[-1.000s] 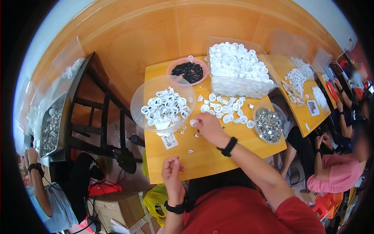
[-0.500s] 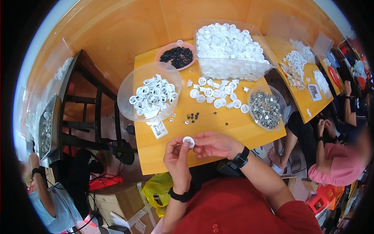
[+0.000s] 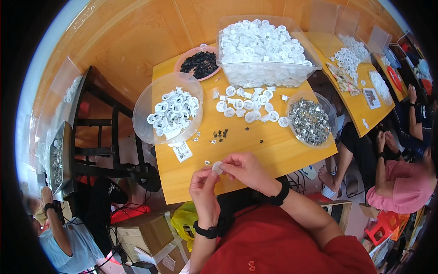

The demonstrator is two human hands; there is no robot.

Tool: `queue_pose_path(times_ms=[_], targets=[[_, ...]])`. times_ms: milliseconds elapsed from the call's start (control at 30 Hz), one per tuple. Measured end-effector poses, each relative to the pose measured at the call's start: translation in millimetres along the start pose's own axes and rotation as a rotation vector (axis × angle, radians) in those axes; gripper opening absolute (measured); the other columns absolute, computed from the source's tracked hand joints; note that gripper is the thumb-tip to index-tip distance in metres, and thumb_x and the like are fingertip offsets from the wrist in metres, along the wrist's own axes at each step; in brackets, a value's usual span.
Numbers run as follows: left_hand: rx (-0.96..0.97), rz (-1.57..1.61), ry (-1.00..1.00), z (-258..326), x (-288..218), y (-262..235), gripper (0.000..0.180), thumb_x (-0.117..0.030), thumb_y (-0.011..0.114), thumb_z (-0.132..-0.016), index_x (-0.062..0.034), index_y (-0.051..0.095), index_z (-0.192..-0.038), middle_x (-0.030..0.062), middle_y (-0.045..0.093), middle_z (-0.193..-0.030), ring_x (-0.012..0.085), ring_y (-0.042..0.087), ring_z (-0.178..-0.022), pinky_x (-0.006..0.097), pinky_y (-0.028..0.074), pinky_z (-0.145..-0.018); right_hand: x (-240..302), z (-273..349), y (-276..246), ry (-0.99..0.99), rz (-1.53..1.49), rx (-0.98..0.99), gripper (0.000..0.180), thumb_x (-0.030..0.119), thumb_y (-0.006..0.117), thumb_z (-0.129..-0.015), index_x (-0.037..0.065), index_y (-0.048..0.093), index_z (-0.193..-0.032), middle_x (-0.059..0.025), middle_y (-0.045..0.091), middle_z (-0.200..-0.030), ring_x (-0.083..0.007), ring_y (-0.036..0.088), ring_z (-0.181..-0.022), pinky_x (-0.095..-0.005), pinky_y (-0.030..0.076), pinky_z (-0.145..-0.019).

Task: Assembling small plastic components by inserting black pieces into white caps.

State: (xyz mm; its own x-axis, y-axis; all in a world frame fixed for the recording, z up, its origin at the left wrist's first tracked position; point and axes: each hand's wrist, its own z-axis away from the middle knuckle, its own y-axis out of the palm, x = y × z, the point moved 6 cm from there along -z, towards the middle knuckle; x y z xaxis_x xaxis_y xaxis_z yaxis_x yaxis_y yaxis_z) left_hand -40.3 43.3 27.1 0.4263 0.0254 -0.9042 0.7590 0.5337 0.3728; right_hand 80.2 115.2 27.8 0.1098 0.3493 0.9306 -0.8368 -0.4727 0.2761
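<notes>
Unmoved white cap (image 3: 217, 167) between both hands' fingertips (image 3: 211, 173)

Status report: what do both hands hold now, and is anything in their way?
Left hand and right hand pinch one small round white plastic cap together. Held above yellow wooden table near edge. Tiny loose parts beyond, nothing blocking.

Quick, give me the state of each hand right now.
Left hand: fingers pinched on the small white round part.
Right hand: fingertips closed on the same part.

Bench (image 3: 283, 150): clear bowl of metal parts (image 3: 311, 119) at right edge; pink bowl of black pieces (image 3: 199, 64) at far corner.
</notes>
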Motion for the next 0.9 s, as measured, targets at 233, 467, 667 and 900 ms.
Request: queue_pose_path(times_ms=[233, 467, 667, 900], targets=[[0.051, 0.004, -0.079, 9, 5, -14, 0.021, -0.008, 0.057, -0.092, -0.003, 0.058, -0.112, 0.0077, 0.061, -0.107, 0.0156, 0.06, -0.094, 0.03, 0.049, -0.086, -14, 4, 2, 0.133, 0.117, 0.142, 0.017, 0.013, 0.061, -0.09, -0.003, 0.064, -0.092, -0.0054, 0.066, -0.077, -0.0063, 0.055, -0.057, -0.0195, 0.044, -0.053], [0.112, 0.197, -0.188, 9, 17, -49, 0.032, -0.016, 0.052, -0.095, -0.0028, 0.05, -0.124, 0.0065, 0.06, -0.109, 0.015, 0.06, -0.096, 0.029, 0.051, -0.085, -15, -9, 20, -0.14, 0.552, 0.058, 0.011, 0.012, 0.065, -0.081, 0.002, 0.065, -0.084, -0.0129, 0.066, -0.074, -0.0256, 0.062, -0.059, -0.0339, 0.047, -0.055], [-0.002, 0.287, -0.214, 10, 11, -54, 0.028, -0.015, 0.052, -0.096, -0.0036, 0.053, -0.121, 0.0049, 0.062, -0.1, 0.0111, 0.06, -0.086, 0.024, 0.051, -0.076, 7, -32, 32, -0.504, 0.9, -0.098, 0.01, 0.01, 0.062, -0.079, 0.004, 0.063, -0.087, -0.015, 0.059, -0.08, -0.0351, 0.058, -0.071, -0.0407, 0.047, -0.062], [0.033, 0.282, -0.22, 7, 12, -52, 0.028, -0.016, 0.053, -0.096, -0.0029, 0.054, -0.12, 0.0046, 0.062, -0.094, 0.0103, 0.059, -0.077, 0.023, 0.049, -0.07, -15, -48, 35, -0.426, 1.039, -0.099, 0.007, 0.009, 0.061, -0.08, 0.002, 0.06, -0.082, -0.0147, 0.059, -0.083, -0.0339, 0.059, -0.077, -0.0416, 0.048, -0.066]])
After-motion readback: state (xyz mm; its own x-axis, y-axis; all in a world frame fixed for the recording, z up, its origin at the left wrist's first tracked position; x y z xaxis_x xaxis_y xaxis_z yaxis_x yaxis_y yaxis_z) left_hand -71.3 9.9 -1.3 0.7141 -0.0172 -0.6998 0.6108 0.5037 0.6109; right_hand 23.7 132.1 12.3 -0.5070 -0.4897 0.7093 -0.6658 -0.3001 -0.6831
